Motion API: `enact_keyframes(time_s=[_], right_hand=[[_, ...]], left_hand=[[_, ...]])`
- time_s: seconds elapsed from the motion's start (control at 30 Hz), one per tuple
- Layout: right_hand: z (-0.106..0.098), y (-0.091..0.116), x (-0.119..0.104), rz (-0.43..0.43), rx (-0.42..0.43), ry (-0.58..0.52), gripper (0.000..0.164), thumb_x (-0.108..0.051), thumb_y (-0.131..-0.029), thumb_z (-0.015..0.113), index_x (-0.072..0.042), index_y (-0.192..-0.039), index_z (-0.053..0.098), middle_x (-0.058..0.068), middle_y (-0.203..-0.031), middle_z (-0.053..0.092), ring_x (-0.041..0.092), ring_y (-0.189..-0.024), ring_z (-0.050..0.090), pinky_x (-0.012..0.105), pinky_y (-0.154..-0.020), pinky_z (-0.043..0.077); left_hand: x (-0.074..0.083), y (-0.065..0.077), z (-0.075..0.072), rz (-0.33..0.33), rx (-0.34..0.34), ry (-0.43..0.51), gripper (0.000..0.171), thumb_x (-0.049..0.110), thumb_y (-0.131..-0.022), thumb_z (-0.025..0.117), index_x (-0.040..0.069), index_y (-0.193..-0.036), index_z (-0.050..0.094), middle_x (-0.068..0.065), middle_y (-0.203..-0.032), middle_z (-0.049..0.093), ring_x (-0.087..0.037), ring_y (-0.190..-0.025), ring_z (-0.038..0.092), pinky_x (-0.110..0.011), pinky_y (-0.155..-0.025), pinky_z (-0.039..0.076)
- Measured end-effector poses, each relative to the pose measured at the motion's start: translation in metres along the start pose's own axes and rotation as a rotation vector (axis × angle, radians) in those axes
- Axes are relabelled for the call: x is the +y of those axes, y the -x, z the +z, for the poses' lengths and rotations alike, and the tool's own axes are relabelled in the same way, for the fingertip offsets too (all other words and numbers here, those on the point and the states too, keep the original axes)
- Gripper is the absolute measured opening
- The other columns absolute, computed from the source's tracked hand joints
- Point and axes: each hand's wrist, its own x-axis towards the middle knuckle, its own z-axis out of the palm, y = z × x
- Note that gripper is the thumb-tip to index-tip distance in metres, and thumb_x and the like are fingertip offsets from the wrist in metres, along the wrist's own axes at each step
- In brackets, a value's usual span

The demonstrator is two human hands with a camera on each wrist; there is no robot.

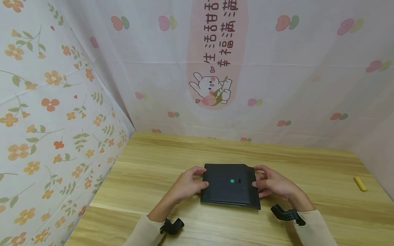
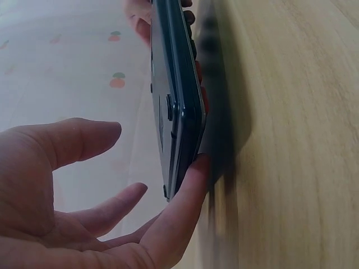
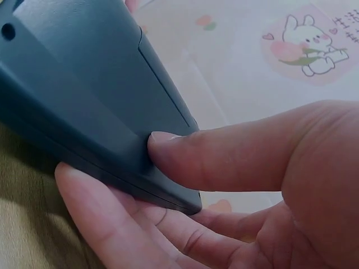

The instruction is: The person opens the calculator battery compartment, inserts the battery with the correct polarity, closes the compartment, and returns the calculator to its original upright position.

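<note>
A dark calculator [image 1: 226,184] is held face down just over the wooden table, its back with a small green sticker turned up. Black and red keys poke out on its table side in the left wrist view. My right hand [image 1: 275,184] pinches the right end, thumb [image 3: 179,159] on the back and fingers underneath. At the opposite end is my left hand [image 1: 189,182]. One of its fingertips [image 2: 196,174] touches the lower edge, while its thumb [image 2: 84,140] stands apart from the back in the left wrist view.
A yellow stick-shaped object [image 1: 360,183] lies near the table's right edge. Behind the wooden table [image 1: 154,157] hangs a printed curtain [image 1: 261,85], and a floral cloth [image 1: 61,136] runs along the left side. Black wrist mounts [image 1: 171,226] sit at both sleeves.
</note>
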Motion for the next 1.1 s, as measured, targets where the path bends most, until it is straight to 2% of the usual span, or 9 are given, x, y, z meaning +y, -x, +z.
enact_keyframes(time_s=[0.67,0.9,1.1], right_hand=[[0.0014,-0.0017,0.0022,0.003,-0.008,0.008,0.08,0.003,-0.1,0.071,0.015,-0.159,0.018,0.013,-0.097,0.058,0.029,-0.079,0.07,0.045,-0.074,0.067],[0.0009,-0.0016,0.0028,0.005,0.0,0.023,0.08,0.004,-0.1,0.071,0.016,-0.159,0.018,0.015,-0.099,0.059,0.03,-0.08,0.071,0.045,-0.073,0.067],[0.0024,-0.0005,0.0006,0.02,0.034,0.045,0.079,0.005,-0.1,0.07,0.016,-0.16,0.019,0.02,-0.107,0.057,0.03,-0.08,0.068,0.047,-0.073,0.067]], left_hand=[[-0.0027,0.0,0.0008,0.021,-0.002,-0.018,0.057,0.008,-0.096,0.082,0.001,-0.149,0.063,-0.025,-0.149,0.06,-0.03,-0.111,0.075,-0.041,-0.081,0.066],[-0.0037,-0.0005,0.0009,0.02,-0.004,-0.021,0.057,0.009,-0.095,0.082,0.001,-0.149,0.063,-0.025,-0.149,0.061,-0.028,-0.109,0.075,-0.041,-0.081,0.065],[-0.0035,-0.0007,0.0015,0.021,-0.001,-0.023,0.057,0.008,-0.095,0.082,0.0,-0.148,0.062,-0.025,-0.149,0.061,-0.027,-0.106,0.076,-0.04,-0.079,0.065]])
